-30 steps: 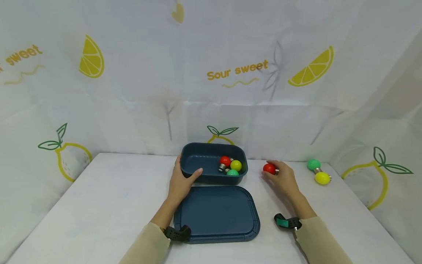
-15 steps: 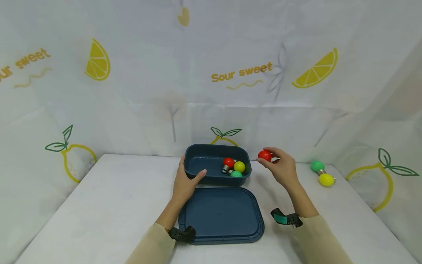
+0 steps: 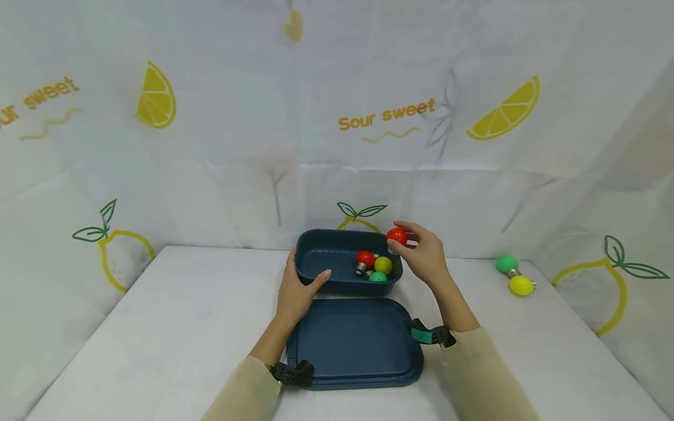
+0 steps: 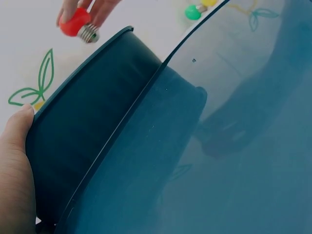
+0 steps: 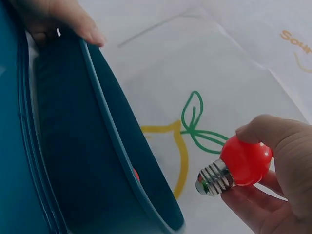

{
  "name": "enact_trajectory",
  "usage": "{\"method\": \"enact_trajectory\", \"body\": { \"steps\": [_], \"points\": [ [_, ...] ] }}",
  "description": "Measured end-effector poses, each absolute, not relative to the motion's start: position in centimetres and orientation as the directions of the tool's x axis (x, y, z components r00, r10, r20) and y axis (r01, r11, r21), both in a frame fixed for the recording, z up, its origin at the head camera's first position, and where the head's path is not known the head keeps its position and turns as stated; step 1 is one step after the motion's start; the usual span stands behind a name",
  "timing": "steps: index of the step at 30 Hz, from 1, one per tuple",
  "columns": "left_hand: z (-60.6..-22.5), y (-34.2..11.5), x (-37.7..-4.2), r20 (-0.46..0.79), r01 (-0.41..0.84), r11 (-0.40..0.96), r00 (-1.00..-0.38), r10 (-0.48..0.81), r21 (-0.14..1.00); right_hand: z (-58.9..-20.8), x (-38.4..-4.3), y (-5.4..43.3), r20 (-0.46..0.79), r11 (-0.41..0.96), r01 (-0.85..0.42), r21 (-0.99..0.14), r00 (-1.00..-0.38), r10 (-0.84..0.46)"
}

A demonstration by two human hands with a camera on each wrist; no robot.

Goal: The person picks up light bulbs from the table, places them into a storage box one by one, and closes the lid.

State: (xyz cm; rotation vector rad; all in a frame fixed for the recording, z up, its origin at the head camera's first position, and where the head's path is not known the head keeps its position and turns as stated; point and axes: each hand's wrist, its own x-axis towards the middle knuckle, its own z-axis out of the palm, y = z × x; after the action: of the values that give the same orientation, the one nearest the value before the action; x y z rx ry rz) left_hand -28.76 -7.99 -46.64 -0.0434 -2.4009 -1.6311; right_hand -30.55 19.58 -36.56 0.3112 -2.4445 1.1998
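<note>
A red light bulb (image 5: 246, 161) with a silver screw base is pinched between the thumb and fingers of my right hand (image 3: 425, 252), raised at the right rim of the dark blue box (image 3: 344, 287). My left hand (image 3: 296, 292) grips the box at its left end, thumb along the front rim. Inside the box, toward its right end, lie another red bulb (image 3: 365, 258), a yellow bulb (image 3: 383, 265) and a green bulb (image 3: 377, 276). The left wrist view shows the held bulb above the box rim, its base pointing down and to the side.
A flat dark blue lid (image 3: 355, 345) lies on the white table (image 3: 200, 327) in front of the box. A green bulb (image 3: 507, 264) and a yellow bulb (image 3: 522, 285) rest at the table's far right. A printed curtain (image 3: 221, 117) hangs behind.
My right hand has lifted the red bulb off the table and carried it left to the box's right rim. My left hand keeps its grip on the box.
</note>
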Motion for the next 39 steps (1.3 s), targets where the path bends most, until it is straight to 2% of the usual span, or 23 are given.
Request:
{"method": "enact_trajectory", "body": {
  "steps": [13,22,31,39],
  "points": [
    [-46.8,-7.3,-28.7,0.219,0.166,0.384,-0.971,-0.098,0.908,-38.6,-31.5,18.5,0.386,0.575,-0.331,-0.748,-0.922,-0.029],
    [-46.6,-7.9,-28.8,0.212,0.159,0.383,-0.972,-0.100,0.910,-39.7,-32.1,17.8,0.419,0.631,-0.367,-0.684,-0.905,-0.073],
    [-46.6,-8.0,-28.9,0.210,0.152,0.388,-0.972,-0.110,0.909,-40.8,-32.3,17.1,0.401,0.723,-0.363,-0.588,-0.907,-0.129],
    [-46.4,-7.9,-28.8,0.207,0.148,0.389,-0.971,-0.115,0.909,-41.0,-32.3,16.7,0.351,0.751,-0.343,-0.564,-0.923,-0.157]
  ]
}}
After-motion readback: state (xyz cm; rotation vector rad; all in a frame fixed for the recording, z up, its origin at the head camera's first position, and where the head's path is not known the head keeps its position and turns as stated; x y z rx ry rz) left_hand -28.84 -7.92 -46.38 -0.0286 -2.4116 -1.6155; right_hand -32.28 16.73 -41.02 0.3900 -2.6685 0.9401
